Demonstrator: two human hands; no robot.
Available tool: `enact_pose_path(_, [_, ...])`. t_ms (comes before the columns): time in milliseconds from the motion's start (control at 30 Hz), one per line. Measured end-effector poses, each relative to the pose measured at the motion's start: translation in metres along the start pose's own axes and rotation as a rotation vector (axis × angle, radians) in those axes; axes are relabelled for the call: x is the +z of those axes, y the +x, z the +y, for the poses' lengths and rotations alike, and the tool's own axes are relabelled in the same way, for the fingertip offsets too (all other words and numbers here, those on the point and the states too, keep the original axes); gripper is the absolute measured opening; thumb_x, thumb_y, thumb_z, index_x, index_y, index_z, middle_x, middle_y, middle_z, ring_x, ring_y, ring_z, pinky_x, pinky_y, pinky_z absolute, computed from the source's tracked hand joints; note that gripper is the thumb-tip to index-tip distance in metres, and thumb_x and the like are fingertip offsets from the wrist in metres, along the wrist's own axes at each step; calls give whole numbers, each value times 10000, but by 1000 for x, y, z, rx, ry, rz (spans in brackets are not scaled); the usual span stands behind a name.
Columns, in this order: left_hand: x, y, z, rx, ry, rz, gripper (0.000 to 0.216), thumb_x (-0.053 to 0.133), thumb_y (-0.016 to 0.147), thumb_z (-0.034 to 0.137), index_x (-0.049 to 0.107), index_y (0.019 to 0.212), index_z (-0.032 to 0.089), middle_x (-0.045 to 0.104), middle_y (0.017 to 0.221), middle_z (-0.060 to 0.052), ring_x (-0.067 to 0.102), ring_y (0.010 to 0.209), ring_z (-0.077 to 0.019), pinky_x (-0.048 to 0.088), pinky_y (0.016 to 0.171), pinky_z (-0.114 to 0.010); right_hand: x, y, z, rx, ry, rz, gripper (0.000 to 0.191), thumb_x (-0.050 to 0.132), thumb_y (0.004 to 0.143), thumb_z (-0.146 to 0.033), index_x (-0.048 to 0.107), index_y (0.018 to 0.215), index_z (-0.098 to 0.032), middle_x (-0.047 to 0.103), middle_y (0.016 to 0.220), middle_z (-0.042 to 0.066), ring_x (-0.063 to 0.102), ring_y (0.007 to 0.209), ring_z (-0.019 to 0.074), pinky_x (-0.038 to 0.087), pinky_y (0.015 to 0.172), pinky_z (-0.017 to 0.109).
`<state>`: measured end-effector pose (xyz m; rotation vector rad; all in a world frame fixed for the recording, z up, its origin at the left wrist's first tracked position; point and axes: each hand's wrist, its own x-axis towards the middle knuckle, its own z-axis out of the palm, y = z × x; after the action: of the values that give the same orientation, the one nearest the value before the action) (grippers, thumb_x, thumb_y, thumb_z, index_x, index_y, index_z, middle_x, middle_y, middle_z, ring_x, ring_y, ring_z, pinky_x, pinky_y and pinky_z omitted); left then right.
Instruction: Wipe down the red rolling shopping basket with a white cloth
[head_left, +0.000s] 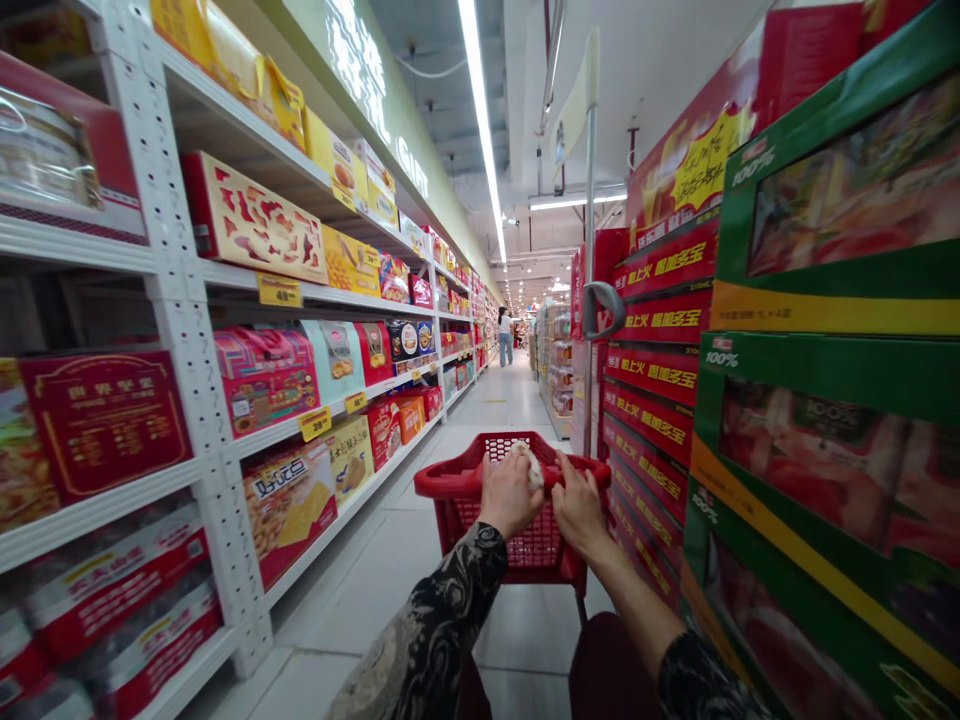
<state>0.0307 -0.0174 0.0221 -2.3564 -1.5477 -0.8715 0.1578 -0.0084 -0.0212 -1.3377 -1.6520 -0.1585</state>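
A red plastic shopping cart (448,484) stands straight in front of me in the aisle, with a mesh basket and a rounded top rim. My left hand (511,495) is closed on a crumpled white cloth or tissue (535,466) at the cart's near bar. Its fingertips are partly hidden behind the hand and the cloth. Close by on the right, my right hand (577,505) has its fingers curled over the same red bar. Both forearms reach forward, in dark patterned sleeves.
White shelving (171,250) with gift boxes and price tags lines the left side. Stacked red drink cartons (656,365) and green juice boxes (817,330) crowd the right, near a metal post (590,200). A person (505,338) stands far down the tiled aisle (360,580).
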Motion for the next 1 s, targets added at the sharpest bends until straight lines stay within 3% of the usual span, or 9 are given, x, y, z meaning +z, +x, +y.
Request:
enact_pose_path(133, [-13, -7, -24, -35, 36, -5, 331, 491, 750, 250, 514, 1077, 202, 539, 1269, -77, 481, 1155, -224, 184, 1065, -504, -2, -4, 8, -90, -21, -4, 576, 343, 765, -83, 380, 1338, -130, 582, 1213, 112, 529, 1115, 198, 281, 1050, 450])
enact_pose_path(367, [-32, -23, -88, -303, 112, -11, 331, 425, 774, 256, 532, 1080, 185, 630, 1103, -84, 547, 1040, -229, 296, 990, -441, 1, -6, 18, -127, 14, 13, 584, 353, 735, -85, 401, 1316, -117, 599, 1179, 109, 521, 1109, 215, 278, 1051, 473])
enact_pose_path(467, [-21, -23, -80, -236, 50, 15, 369, 424, 772, 226, 513, 1122, 152, 604, 1148, -96, 523, 1081, -210, 315, 994, -383, 3, -6, 18, -115, 21, 30, 606, 350, 731, -78, 378, 1334, -138, 620, 1139, 96, 529, 1089, 219, 266, 1050, 487])
enact_pose_path(567, [-5, -16, -50, -90, -5, 49, 420, 431, 757, 178, 481, 1171, 126, 500, 1300, -119, 423, 1213, -206, 260, 1051, -382, 4, -7, 19, -122, 12, 38, 600, 349, 725, -78, 393, 1321, -135, 611, 1152, 102, 527, 1088, 220, 248, 1057, 489])
enact_pose_path(733, [7, -6, -9, 89, -8, 32, 431, 445, 774, 201, 466, 1201, 151, 483, 1321, -117, 413, 1226, -215, 194, 1092, -445, 6, -9, 24, -169, -8, 41, 584, 355, 713, -82, 424, 1291, -132, 597, 1163, 115, 514, 1103, 229, 270, 1042, 494])
enact_pose_path(833, [2, -9, -17, 95, 27, 35, 423, 435, 795, 233, 461, 1214, 182, 487, 1327, -97, 431, 1214, -210, 133, 1107, -486, 7, -12, 28, -212, -21, 43, 585, 356, 713, -77, 424, 1291, -135, 567, 1212, 116, 482, 1152, 229, 275, 1045, 496])
enact_pose_path(1000, [-17, -23, -71, -92, 89, 47, 400, 405, 801, 222, 496, 1190, 199, 527, 1294, -85, 483, 1167, -211, 108, 1098, -517, 9, -17, 28, -267, -37, 45, 582, 358, 713, -61, 440, 1282, -146, 555, 1234, 97, 438, 1215, 222, 268, 1059, 497])
